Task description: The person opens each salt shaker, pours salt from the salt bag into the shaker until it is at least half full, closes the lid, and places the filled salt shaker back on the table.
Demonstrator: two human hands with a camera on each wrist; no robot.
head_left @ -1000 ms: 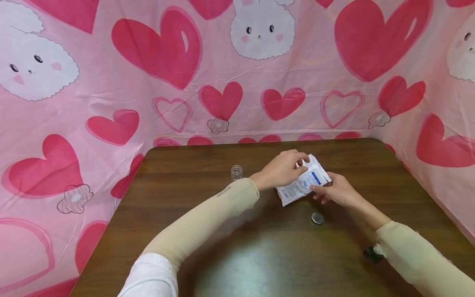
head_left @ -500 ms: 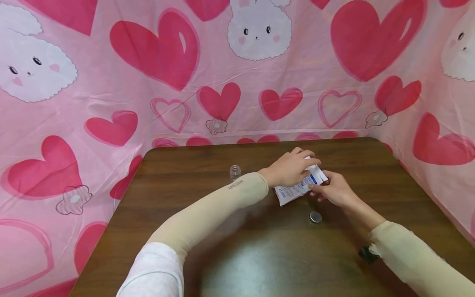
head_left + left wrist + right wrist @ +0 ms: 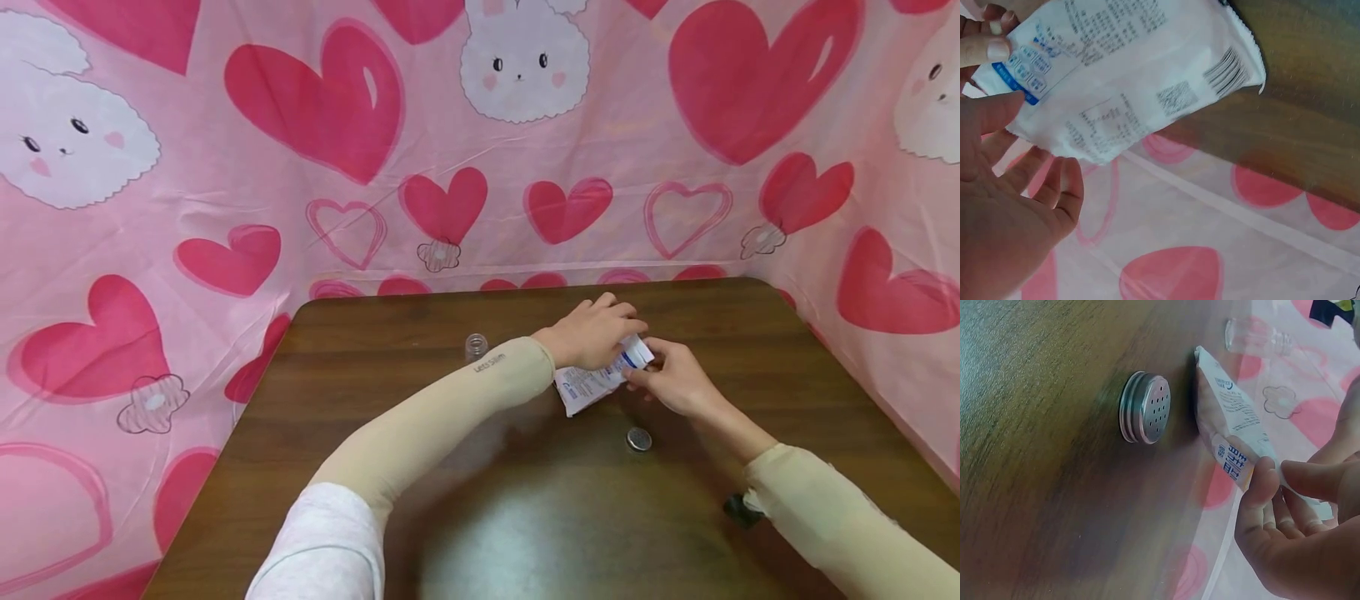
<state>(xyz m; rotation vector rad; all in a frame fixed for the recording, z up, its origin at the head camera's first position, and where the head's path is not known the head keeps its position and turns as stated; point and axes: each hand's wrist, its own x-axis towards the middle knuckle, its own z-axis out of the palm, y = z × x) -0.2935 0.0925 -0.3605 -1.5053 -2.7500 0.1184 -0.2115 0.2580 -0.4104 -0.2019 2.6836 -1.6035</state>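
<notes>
A soft white plastic packet (image 3: 588,387) with blue and dark print is held between both hands, tilted, its lower corner near the table. In the left wrist view a barcode shows on the packet (image 3: 1116,75). My left hand (image 3: 596,333) grips its upper end, thumb on the printed face and fingers behind. At the same end my right hand (image 3: 678,379) pinches a corner between thumb and fingers. Below the packet lies a metal shaker lid (image 3: 1145,407) with small holes in its top. Whether the packet is torn cannot be seen.
Left of the packet stands a small clear glass jar (image 3: 476,347), partly behind the left sleeve (image 3: 450,400). The wooden table (image 3: 525,517) meets a pink heart-patterned cloth (image 3: 495,200) at its back and sides. A dark object (image 3: 742,510) sits under the right wrist.
My left hand has shifted right along the packet's upper end, toward my right hand, and covers more of it. My right hand has moved slightly left; the lid and jar stay put.
</notes>
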